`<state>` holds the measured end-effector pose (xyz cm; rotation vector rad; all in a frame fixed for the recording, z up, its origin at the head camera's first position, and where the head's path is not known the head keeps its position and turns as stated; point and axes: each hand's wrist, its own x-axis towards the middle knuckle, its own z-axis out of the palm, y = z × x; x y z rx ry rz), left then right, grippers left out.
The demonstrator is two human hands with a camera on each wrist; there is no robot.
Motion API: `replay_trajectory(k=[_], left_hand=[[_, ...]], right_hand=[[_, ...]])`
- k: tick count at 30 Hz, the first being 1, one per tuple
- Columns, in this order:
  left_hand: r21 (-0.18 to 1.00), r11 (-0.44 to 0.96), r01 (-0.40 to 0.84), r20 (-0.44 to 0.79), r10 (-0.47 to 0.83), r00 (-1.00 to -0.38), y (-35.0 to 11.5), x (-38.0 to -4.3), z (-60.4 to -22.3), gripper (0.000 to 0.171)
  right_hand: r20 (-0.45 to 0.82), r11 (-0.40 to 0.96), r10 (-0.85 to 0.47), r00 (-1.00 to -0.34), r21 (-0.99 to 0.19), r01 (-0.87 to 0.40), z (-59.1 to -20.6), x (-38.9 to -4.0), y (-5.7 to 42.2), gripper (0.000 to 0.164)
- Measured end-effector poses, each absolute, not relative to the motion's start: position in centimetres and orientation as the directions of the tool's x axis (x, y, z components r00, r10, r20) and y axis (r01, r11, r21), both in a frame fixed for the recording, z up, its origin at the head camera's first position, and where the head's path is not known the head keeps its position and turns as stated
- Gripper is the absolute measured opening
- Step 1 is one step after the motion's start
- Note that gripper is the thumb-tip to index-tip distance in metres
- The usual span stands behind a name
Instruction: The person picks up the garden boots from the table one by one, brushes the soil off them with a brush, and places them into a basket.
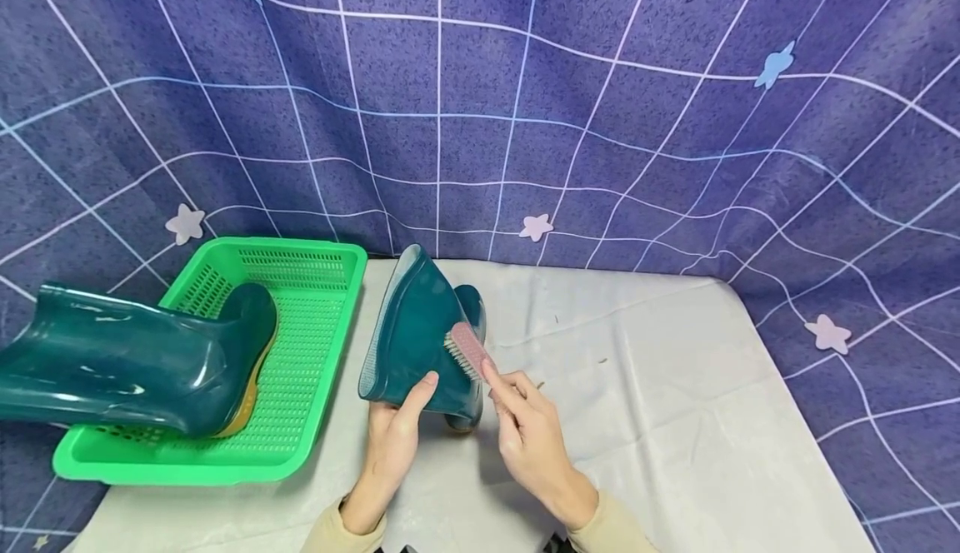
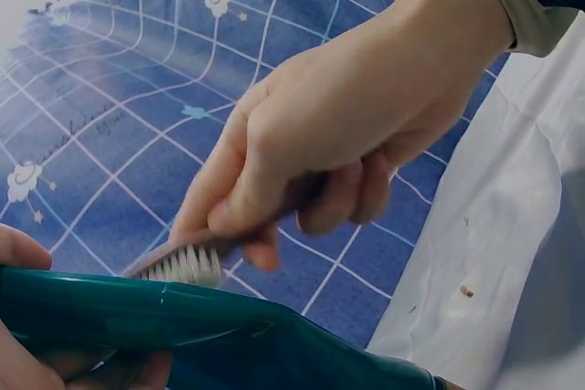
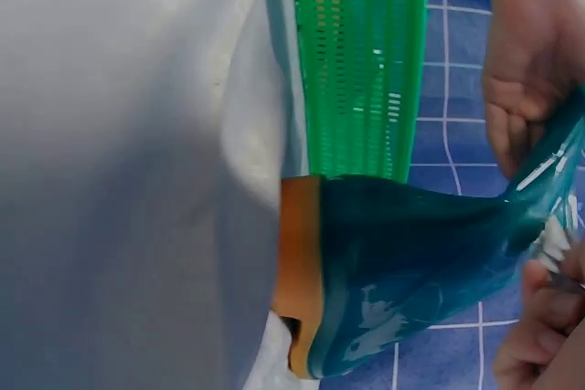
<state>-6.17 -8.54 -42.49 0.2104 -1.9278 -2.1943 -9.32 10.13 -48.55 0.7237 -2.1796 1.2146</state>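
Observation:
A dark green rubber boot (image 1: 420, 336) with an orange sole (image 3: 299, 253) stands on the white-covered table. My left hand (image 1: 393, 436) grips its top edge, thumb on the outside of the shaft. In my right hand (image 1: 528, 436) is a pink scrubbing brush (image 1: 467, 349), held by its handle. Its pale bristles (image 2: 187, 267) face the shaft and appear to touch it in the left wrist view. Part of the boot's foot is hidden behind the shaft in the head view.
A green plastic basket (image 1: 300, 386) stands on the left, with a second green boot (image 1: 142, 361) lying across it and its shaft over the basket's left side. Small brown bits (image 2: 467, 291) lie on the white cloth (image 1: 675, 420). Behind hangs a blue grid-patterned curtain (image 1: 480, 145).

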Motion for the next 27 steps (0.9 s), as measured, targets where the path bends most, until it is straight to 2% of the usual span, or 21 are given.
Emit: replay_trajectory(k=[2,7,12,18,24,27], left_hand=[[0.99,-0.123,0.07,0.036,-0.263,-0.964,-8.52,-6.2,-42.55,0.041],[0.988,-0.143,0.063,0.021,-0.276,-0.961,-8.69,-6.22,-42.78,0.041],[0.989,-0.14,0.056,0.017,-0.267,-0.964,-8.67,-6.16,-42.75,0.042],[0.985,-0.155,0.069,0.021,-0.289,-0.957,-8.75,-6.23,-42.79,0.038],[0.986,-0.148,0.077,0.034,-0.273,-0.961,-8.79,-6.23,-42.83,0.036],[0.984,-0.155,0.089,0.041,-0.288,-0.957,-8.82,-6.31,-42.85,0.036]], right_hand=[[0.672,0.474,-0.199,-0.713,-0.571,-0.67,-48.75,-9.32,10.06,0.053],[0.622,0.516,-0.161,-0.766,-0.609,-0.602,-48.88,-9.25,10.3,0.055],[0.666,0.461,-0.187,-0.722,-0.589,-0.664,-48.61,-9.22,10.05,0.054],[0.612,0.516,-0.158,-0.775,-0.618,-0.593,-48.86,-9.13,10.15,0.052],[0.651,0.46,-0.188,-0.735,-0.603,-0.652,-48.84,-9.18,10.05,0.051],[0.65,0.466,-0.192,-0.735,-0.599,-0.651,-48.85,-9.13,9.99,0.055]])
